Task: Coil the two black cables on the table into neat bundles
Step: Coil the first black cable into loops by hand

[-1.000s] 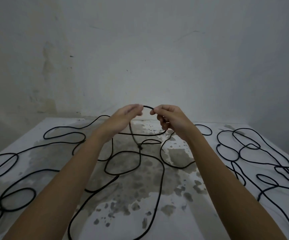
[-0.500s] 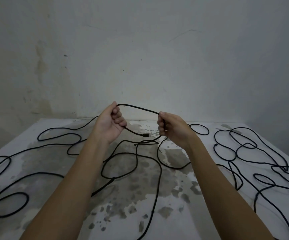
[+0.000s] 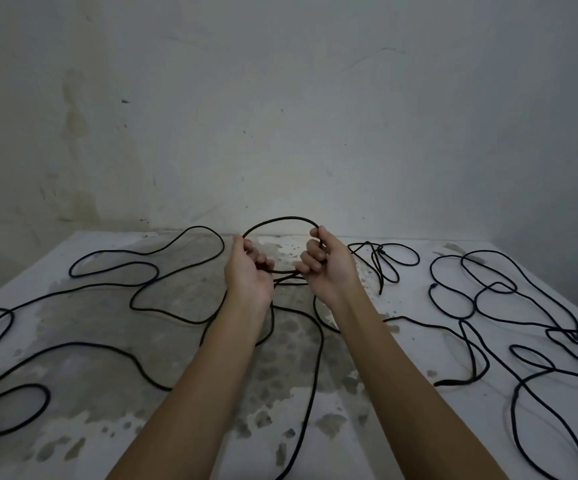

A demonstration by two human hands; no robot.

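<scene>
Left hand [image 3: 250,277], right hand [image 3: 327,270] grip cable [image 3: 280,219] | end perhaps palm-hidden

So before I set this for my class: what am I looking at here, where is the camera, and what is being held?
There is no machine: these are a person's two bare hands, filmed by one camera worn on the head, looking forward and down. On the stained white table lie two long black cables in loose tangles. The left hand and right hand each grip the left cable, holding one raised loop between them. The right cable lies untouched.
</scene>
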